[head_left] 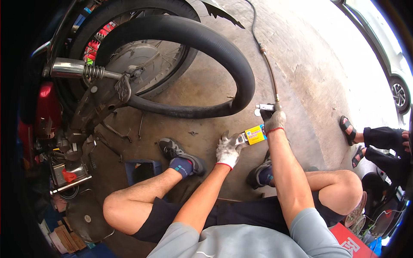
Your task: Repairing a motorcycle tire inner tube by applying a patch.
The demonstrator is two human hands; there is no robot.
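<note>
My left hand (229,149), in a white glove greyed at the fingers, grips the end of a small yellow box (257,134) where a silvery piece sticks out. My gloved right hand (274,120) is closed around a small white tube (265,107), held above the box; some fingers are hidden. Beyond it an air hose (270,64) with a metal end lies on the floor; I cannot tell if my hand touches it. A black inner tube (223,51) with a valve hangs in front of a spoked motorbike wheel (172,64).
Loose tools (124,137) and a grey-blue bin (138,162) lie left of my feet. A metal tray (64,180) stands at far left. Another person's sandalled feet (347,131) are at right, below a white car (391,69). A red box (342,234) sits at lower right.
</note>
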